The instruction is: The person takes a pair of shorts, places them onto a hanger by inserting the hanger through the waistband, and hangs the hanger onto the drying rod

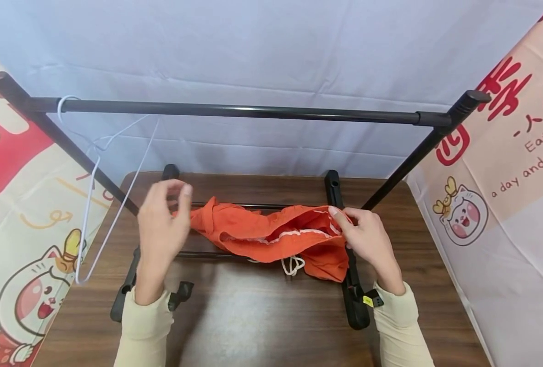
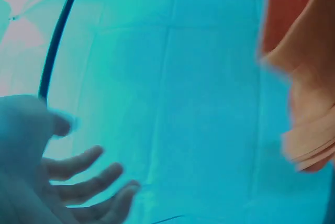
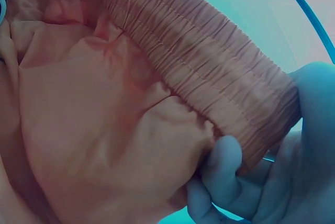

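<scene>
Orange gathered waistband, looped white cord

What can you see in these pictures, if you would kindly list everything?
Table: one, brown, lower head view
Rack: one, black, on the table
Hanger: one, white, hooked on the rack's left end
Garment: one, orange, above the rack's base
Cord: one, white, at the garment's front
Cloth: one, pale, behind the rack
Prints: two, red, peach and white, left and right
Cats: two, white and pink, one per print
Wrist devices: two, black, at the cuffs
Sleeves: two, cream, lower edge
Left grip: one, bare, beside the garment
Right grip: one, bare, pinching the garment's right end
</scene>
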Demonstrator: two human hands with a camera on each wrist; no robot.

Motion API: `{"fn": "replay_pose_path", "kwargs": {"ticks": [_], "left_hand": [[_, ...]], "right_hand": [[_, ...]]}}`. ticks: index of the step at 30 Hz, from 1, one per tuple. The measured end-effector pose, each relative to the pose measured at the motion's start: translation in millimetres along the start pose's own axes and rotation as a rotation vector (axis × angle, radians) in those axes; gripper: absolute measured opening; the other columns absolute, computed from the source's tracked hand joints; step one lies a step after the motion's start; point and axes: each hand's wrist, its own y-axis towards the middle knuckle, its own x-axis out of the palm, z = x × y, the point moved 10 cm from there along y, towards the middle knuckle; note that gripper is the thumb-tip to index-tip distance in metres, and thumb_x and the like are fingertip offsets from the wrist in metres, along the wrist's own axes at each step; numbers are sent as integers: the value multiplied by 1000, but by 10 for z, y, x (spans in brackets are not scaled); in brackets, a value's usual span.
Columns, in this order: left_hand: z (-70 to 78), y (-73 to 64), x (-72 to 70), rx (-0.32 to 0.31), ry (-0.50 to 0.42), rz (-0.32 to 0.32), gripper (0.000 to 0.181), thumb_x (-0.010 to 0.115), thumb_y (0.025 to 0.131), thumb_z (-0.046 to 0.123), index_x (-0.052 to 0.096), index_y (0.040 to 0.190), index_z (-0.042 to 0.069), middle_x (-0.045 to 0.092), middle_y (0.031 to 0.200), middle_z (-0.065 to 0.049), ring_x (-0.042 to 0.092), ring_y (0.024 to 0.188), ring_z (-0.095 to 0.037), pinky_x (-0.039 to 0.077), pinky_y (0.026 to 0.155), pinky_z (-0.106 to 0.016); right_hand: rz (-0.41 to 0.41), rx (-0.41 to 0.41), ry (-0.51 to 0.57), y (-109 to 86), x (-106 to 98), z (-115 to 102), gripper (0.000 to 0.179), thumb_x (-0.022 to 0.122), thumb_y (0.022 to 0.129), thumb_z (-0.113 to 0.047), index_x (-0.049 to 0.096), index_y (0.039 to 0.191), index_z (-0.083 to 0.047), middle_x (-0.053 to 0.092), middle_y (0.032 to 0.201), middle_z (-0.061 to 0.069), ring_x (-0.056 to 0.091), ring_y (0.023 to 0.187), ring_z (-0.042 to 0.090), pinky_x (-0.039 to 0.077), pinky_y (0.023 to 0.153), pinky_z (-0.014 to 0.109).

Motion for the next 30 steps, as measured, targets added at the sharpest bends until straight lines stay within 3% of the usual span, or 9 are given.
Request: {"fn": "replay_pose_path", "kwargs": {"ticks": [6,9,11,13,15,18,22,26,30], "left_hand": [[159,191,-502,70,-77,327,36,58,106,29,72,105,-4,70,102,-22,64,99,-32,43,90,-30],[206,245,-704,81,-87,472,41,62,100,31,69,102,-9,65,94,-3,58,96,-15,40,92,-24],[204,273,-820,72,-88,568,43,65,96,31,64,96,-11,54,94,13,49,97,-4,39,93,-24],[160,316,-910,39,-58,636,34,66,93,30,59,88,-2,42,100,22,42,101,2,37,96,-25],[78,379,-972,-14,3,662,23,66,92,30,54,93,10,37,106,21,38,108,4,35,103,-26],[-130,498,-1025,-142,103,619,34,66,93,34,46,117,22,31,115,17,32,111,7,34,104,-24],[-431,648,-1005,-320,168,450,54,63,95,40,46,140,16,30,110,21,33,99,9,38,96,-28],[-614,804,-966,-412,188,270,51,56,99,42,56,141,13,36,94,26,36,87,12,40,96,-30],[-696,935,-925,-442,161,141,43,51,102,43,66,132,16,59,86,24,47,73,18,41,79,-17]], "right_hand": [[-14,2,-2,-10,7,-9,49,55,105,-55,72,89,-12,65,65,5,63,55,20,48,50,30],[-22,6,-4,-12,18,-9,49,55,105,-55,73,90,-12,64,65,4,62,55,18,49,51,30],[-27,8,-3,-14,25,-7,49,56,105,-55,72,90,-12,64,65,5,63,55,17,50,52,30],[-29,12,-2,-20,27,-4,49,56,105,-55,73,91,-12,64,66,5,63,56,18,51,52,30],[-32,17,0,-26,28,-1,49,56,105,-56,73,91,-11,65,67,6,63,56,18,51,52,30],[-37,22,3,-31,34,4,50,55,105,-57,73,91,-12,65,67,6,63,56,18,51,53,31],[-44,19,7,-31,42,-1,50,55,105,-58,72,89,-13,63,67,6,62,56,19,50,53,30],[-48,10,3,-23,37,-18,49,56,105,-56,72,90,-12,63,66,6,61,56,19,48,51,31],[-55,9,-1,-3,31,-23,48,56,105,-55,72,94,-11,65,67,8,61,56,19,48,50,31]]}}
